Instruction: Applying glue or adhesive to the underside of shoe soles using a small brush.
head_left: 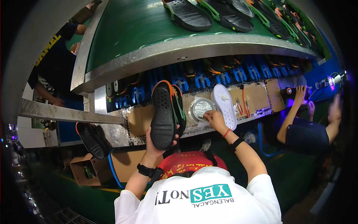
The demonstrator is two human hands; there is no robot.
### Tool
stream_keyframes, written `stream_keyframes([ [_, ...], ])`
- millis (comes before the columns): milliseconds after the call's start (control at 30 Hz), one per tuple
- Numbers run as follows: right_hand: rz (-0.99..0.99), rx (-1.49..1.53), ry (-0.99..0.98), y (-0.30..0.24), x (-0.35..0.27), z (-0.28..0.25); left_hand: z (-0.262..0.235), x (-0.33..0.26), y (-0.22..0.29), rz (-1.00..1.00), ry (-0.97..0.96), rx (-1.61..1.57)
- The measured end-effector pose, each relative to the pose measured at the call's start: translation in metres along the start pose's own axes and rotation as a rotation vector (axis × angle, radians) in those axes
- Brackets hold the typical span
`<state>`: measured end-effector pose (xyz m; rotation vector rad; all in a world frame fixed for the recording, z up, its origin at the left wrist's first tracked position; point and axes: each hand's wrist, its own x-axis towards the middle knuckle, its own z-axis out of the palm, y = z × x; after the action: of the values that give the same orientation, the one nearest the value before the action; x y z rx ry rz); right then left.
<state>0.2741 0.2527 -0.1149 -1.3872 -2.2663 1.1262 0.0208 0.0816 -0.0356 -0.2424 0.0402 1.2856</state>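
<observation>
My left hand is closed around the heel end of a black perforated shoe sole with orange trim. A second black shoe piece with green and orange edging sits close behind it, on its right. My right hand has its fingertips pinched at the rim of a round, pale, shallow dish. Whatever is between those fingertips is too small to make out. Just right of the dish lies a white perforated sole with a small crumpled whitish bit on it.
Pliers with red handles lie on the cardboard-covered bench. A green conveyor belt above carries several black soles. More soles hang at the left. A co-worker's hand holds a dark shoe at the right; another person stands far left.
</observation>
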Motion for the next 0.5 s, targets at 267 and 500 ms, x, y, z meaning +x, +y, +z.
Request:
stream_keyframes([
  [267,0.151,0.215,-0.087,-0.018,0.002,-0.026,0.04,-0.019,0.003,0.09,0.352,1.468],
  [500,-0.602,0.317,-0.014,-0.135,-0.016,-0.074,0.108,-0.002,0.008,0.291,0.247,2.271],
])
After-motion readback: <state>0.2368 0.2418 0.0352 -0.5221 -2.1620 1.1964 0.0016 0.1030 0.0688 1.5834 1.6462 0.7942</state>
